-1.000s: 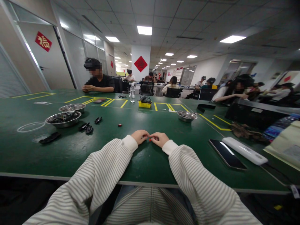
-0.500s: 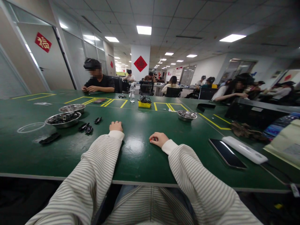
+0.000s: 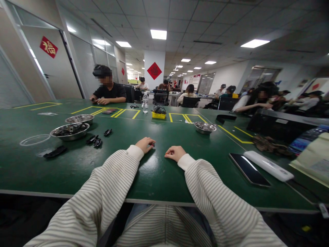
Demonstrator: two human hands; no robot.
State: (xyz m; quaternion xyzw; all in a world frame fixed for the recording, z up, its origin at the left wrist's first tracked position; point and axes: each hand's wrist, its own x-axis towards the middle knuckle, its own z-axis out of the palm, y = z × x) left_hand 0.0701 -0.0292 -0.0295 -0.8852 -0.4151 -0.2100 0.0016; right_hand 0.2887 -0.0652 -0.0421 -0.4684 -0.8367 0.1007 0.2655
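Over the middle of the green table (image 3: 154, 178), my left hand (image 3: 145, 144) is closed on a small dark piece (image 3: 153, 144), which peeks out at its fingertips. Its exact kind is too small to tell. A short gap to the right, my right hand (image 3: 175, 153) rests by the tabletop with its fingers curled and pinched together. Whatever those fingers hold is hidden. Left of my left hand lie several black plastic parts (image 3: 97, 142), with one more black part (image 3: 108, 132) a little farther off.
Two metal bowls stand at the left, the nearer bowl (image 3: 53, 133) filled with dark parts. Another metal bowl (image 3: 205, 132) is at right. A yellow tray (image 3: 158, 116) holds black cables beside a water bottle (image 3: 145, 103). A phone (image 3: 248, 169) and white power strip (image 3: 269, 166) lie right.
My left hand has moved right, towards my right hand, and a small dark piece now shows at its fingertips. My right hand stays in place; the orange spot at its fingertips no longer shows.
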